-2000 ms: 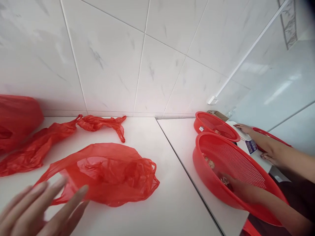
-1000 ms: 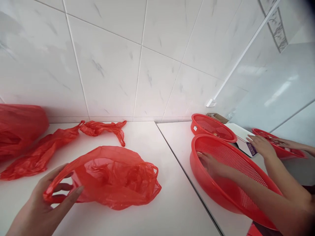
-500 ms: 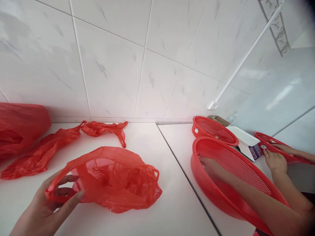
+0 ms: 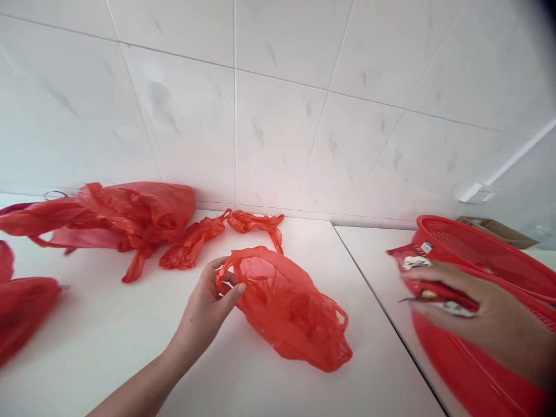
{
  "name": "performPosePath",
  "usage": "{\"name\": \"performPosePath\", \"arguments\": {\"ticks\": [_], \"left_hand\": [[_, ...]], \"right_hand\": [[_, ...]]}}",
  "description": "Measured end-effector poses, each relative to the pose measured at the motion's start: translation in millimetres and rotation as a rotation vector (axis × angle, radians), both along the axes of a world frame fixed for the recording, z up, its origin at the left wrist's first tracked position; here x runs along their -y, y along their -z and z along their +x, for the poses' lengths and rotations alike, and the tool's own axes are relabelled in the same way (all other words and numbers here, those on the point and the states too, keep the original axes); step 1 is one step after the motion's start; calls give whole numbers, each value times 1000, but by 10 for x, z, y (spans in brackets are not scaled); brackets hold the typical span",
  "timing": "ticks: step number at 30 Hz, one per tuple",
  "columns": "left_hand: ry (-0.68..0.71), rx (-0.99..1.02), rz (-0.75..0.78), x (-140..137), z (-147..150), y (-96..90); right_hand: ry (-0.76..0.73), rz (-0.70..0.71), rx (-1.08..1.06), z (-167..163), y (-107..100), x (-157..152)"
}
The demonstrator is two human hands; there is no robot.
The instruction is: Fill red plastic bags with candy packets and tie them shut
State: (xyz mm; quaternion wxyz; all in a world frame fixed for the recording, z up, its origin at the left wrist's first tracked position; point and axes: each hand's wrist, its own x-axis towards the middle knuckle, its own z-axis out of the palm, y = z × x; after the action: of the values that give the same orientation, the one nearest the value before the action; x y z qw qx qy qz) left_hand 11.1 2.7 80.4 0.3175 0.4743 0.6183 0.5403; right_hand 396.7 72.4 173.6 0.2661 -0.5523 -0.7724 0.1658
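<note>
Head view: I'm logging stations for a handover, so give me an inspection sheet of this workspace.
Surface: white tabletops, two side by side.
Things in hand: red bag, partly open; small packets, blurred.
Clutter: crumpled red bags behind; red baskets at right.
Hands: left hand holds the bag's left end; right hand grips the packets near the baskets.
Cables: nothing seen.
Surroundings: tiled wall, white wall fitting, brown box.

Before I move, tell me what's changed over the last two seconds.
Your left hand, open then, now grips the left end of the open red bag. Your right hand has come up leftward out of the front basket, holding small packets. The view has swung left, so things appear further right, and the other person's hands are gone. The crumpled bags by the wall lie as they were.
</note>
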Motion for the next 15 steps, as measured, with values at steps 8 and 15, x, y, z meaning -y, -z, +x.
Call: {"name": "performPosePath", "arguments": {"ticks": [8,15], "left_hand": [[62,118,-2,123,37,-9],[93,179,-17,190,55,-4]], "right_hand": [[-648,-421,-32,-1702,172,225],[-579,-283,97,-2052,496,-72]]}}
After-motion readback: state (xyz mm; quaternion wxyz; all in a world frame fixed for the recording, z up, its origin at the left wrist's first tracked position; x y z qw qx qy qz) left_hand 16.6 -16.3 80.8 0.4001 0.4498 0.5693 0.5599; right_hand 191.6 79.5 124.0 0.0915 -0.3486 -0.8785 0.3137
